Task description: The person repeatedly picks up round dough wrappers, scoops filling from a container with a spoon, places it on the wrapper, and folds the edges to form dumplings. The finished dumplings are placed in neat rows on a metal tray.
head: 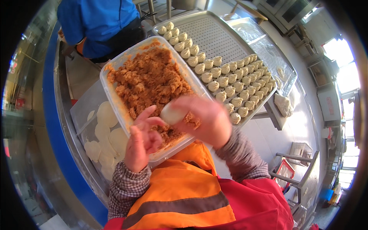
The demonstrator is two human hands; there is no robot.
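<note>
My right hand [205,119], blurred, is over the near end of a plastic tub [107,91] of reddish-brown filling [152,76]. A pale piece of dough [172,113] is at its fingers, and a lump of filling [192,120] shows against the hand. Just left of the dough, my left hand [145,139] has its fingers apart and holds nothing. Flat round dough wrappers [105,115] lie overlapping left of the tub. Beyond my right hand, pleated buns [225,82] stand in rows on a perforated metal tray [205,27].
A person in blue [97,26] is at the far left, beyond the tub. Another metal tray [258,40], partly under clear plastic, lies behind the bun tray. A cloth [283,105] rests on the stand at right. A wooden stool [307,172] stands on the floor at right.
</note>
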